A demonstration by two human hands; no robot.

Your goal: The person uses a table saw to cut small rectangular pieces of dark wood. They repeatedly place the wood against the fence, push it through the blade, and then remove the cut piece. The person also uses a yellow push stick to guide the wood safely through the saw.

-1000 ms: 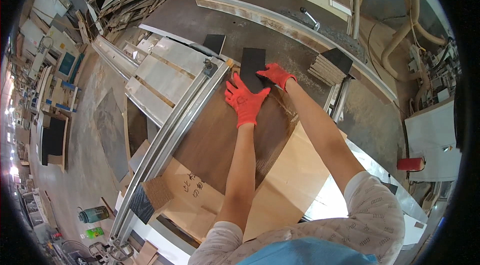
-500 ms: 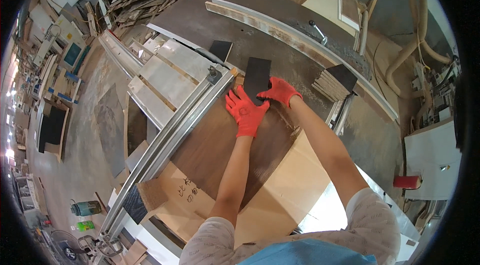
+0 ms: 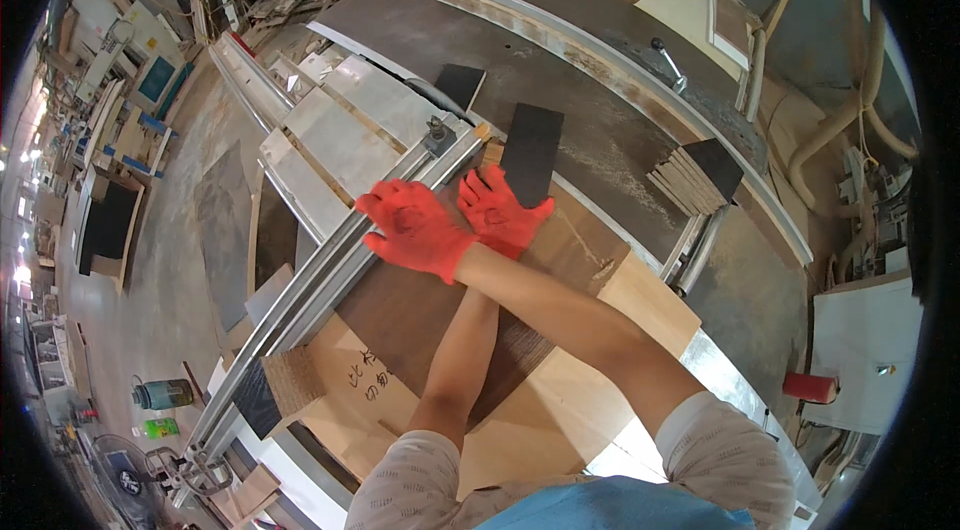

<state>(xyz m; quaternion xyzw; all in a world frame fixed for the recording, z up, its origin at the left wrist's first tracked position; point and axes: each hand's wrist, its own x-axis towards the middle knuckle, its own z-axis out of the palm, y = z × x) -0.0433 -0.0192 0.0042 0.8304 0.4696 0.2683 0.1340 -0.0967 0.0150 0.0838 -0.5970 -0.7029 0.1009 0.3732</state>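
A narrow black-faced board (image 3: 534,142) lies on the saw table (image 3: 610,145), its near end by my left hand (image 3: 503,212). That red-gloved hand is open, fingers spread, with the thumb side against the board's near end. My right hand (image 3: 415,230), also in a red glove, has crossed over my left wrist. Its fingers are closed over the silver metal rail (image 3: 300,302) on the left; their tips are partly hidden. Beneath both forearms is a brown wooden panel (image 3: 400,305).
Another small black piece (image 3: 461,84) lies beyond the rail's end. On the right is a stack of black-faced boards (image 3: 697,177), near a long fence (image 3: 600,80). A tan board with handwriting (image 3: 350,365) lies near me. A red cylinder (image 3: 810,388) stands at far right.
My right hand has left the black board's right side and swung left across my left arm to the metal rail. My left hand stays at the board's near end.
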